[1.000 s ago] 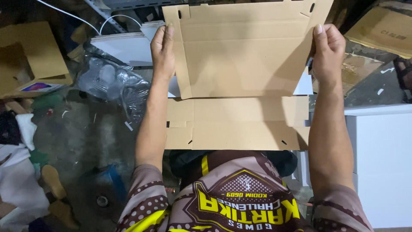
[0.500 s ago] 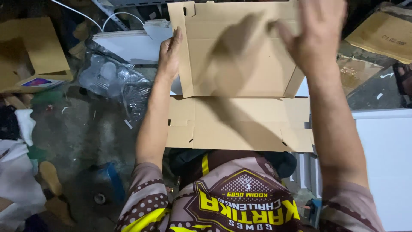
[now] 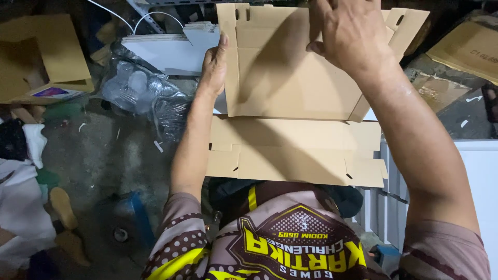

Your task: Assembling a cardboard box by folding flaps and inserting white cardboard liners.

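Cardboard [image 3: 290,98], flat, tan and matte with die-cut slots and creased flaps, lies over the lap at centre. Left hand [image 3: 213,67] grips its 9 o'clock edge, fingers curled behind. Right hand [image 3: 353,36] rests on the raised panel at 1 o'clock, fingers loosely spread. Crinkled clear plastic [image 3: 140,96] lies at 9 o'clock.

Flat die-cut cardboard box blank [image 3: 295,129], plain brown, unprinted, slotted tabs at the corners. Far panel folded up along a crease, tilted toward the camera, side flaps angled out at the top corners. Near panel lies flat across the lap, notched flaps at both ends. No visible tears or tape.
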